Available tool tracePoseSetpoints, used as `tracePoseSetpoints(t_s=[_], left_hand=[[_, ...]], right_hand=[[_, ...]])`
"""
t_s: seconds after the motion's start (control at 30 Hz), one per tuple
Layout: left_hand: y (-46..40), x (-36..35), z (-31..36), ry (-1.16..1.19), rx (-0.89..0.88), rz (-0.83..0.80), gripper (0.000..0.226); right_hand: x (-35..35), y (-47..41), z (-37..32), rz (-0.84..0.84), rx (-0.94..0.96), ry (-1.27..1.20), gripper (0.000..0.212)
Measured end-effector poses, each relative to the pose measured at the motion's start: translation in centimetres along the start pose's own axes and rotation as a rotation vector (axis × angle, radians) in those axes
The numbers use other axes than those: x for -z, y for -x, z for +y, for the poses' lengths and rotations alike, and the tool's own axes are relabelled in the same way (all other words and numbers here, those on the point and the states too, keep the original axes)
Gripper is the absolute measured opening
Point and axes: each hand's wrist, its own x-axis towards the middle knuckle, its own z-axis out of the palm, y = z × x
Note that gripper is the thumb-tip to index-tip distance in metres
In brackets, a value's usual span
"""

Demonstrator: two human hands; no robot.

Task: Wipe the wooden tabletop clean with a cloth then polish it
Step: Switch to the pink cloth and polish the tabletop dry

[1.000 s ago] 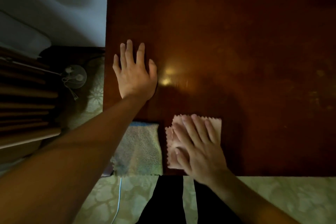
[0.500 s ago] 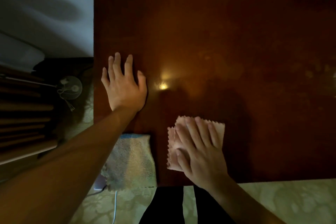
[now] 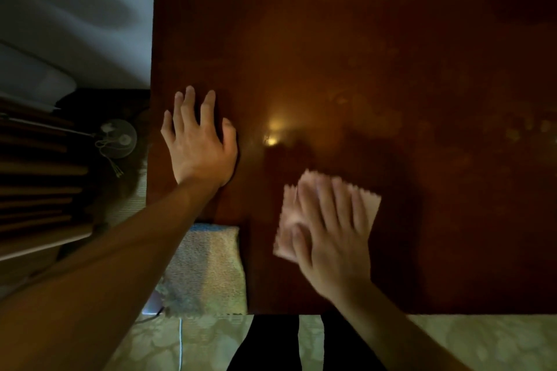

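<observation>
While flat and spread, both hands: left hand point(image 3: 200, 141) on the wooden tabletop point(image 3: 391, 69), right hand point(image 3: 331, 232) atop the pink cloth point(image 3: 372, 205).

Dim home room, polished wooden table point(image 3: 361, 54), patterned floor covering point(image 3: 482, 343), small fan point(image 3: 117, 138), slatted wooden furniture point(image 3: 36, 190)

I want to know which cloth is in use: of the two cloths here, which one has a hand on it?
The pink zigzag-edged cloth on the tabletop, pressed flat under the right hand. The grey-green towel at the table's near left corner lies untouched.
</observation>
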Motion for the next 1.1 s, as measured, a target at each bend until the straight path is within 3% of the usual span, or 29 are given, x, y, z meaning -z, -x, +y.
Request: tracePoseSetpoints(t_s=[0.13, 0.23, 0.37, 0.47, 0.6, 0.73, 0.83, 0.97, 1.1], left_hand=[[0.0, 0.1, 0.0, 0.007, 0.018, -0.009, 0.055], [0.0, 0.1, 0.0, -0.002, 0.026, -0.009, 0.056], [0.0, 0.5, 0.3, -0.014, 0.018, -0.039, 0.055], [-0.4, 0.9, 0.8, -0.026, 0.045, -0.028, 0.052], [-2.4, 1.3, 3.5, -0.031, 0.033, -0.003, 0.049], [-4.4, -0.1, 7.8, -0.03, 0.051, -0.096, 0.054], [-4.7, -1.5, 9.3, -0.057, 0.155, -0.12, 0.058], [-4.3, -2.4, 9.2, -0.034, 0.147, -0.038, 0.055], [-4.3, -2.5, 9.1, -0.035, 0.138, -0.021, 0.053]], right_hand=[[0.0, -0.2, 1.3, -0.01, 0.086, 0.002, 0.066], [1.2, -6.6, 3.4, -0.003, 0.127, -0.011, 0.066], [3.5, -15.8, 5.2, 0.043, 0.019, -0.047, 0.067], [3.1, -14.1, 3.9, 0.02, 0.016, -0.092, 0.063], [1.9, -6.2, 2.9, -0.041, 0.226, -0.018, 0.064], [2.5, -9.9, 5.1, -0.08, 0.374, -0.007, 0.062], [4.1, -18.4, 8.2, -0.034, 0.302, 0.026, 0.066], [6.1, -28.1, 11.3, 0.088, 0.171, 0.025, 0.062], [4.9, -24.3, 8.3, 0.073, 0.18, 0.009, 0.065]])
